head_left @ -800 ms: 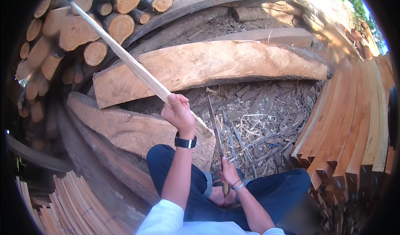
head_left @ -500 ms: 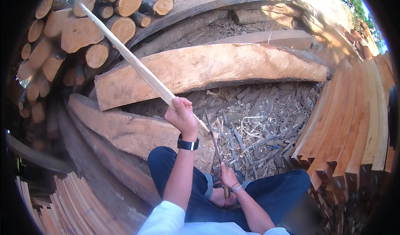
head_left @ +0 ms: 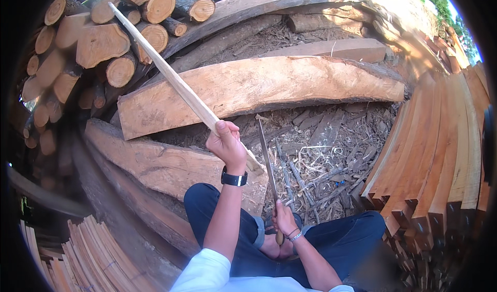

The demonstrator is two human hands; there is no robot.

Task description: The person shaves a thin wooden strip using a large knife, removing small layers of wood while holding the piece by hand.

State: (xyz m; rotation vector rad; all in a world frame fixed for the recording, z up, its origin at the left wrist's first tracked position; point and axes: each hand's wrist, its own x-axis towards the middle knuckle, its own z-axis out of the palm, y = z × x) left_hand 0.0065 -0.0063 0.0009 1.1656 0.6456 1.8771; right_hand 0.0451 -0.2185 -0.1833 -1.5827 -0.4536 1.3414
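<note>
A long pale wooden stick (head_left: 176, 80) slants from the middle of the head view up to the far left. My left hand (head_left: 228, 146) is closed around it near its lower end, thumb on top. In my right hand (head_left: 284, 220) is the handle of a long-bladed knife (head_left: 266, 160). Its narrow dark blade points away from me, and the wooden handle end shows below my fist. The blade stands just right of the stick's lower end; I cannot tell whether they touch. Under the stick's lower end lies a thick sawn slab (head_left: 171, 162).
A large curved slab (head_left: 269, 85) lies across the ground ahead. Cut logs (head_left: 121, 70) are piled at the far left. Stacked planks stand to the right (head_left: 440, 152) and near left (head_left: 103, 256). Shavings and twigs (head_left: 321, 162) litter the ground between my bent legs and the slab.
The knife has moved forward, its tip now farther from me. The stick's far end has swung slightly right. My left hand keeps nearly the same place and grip.
</note>
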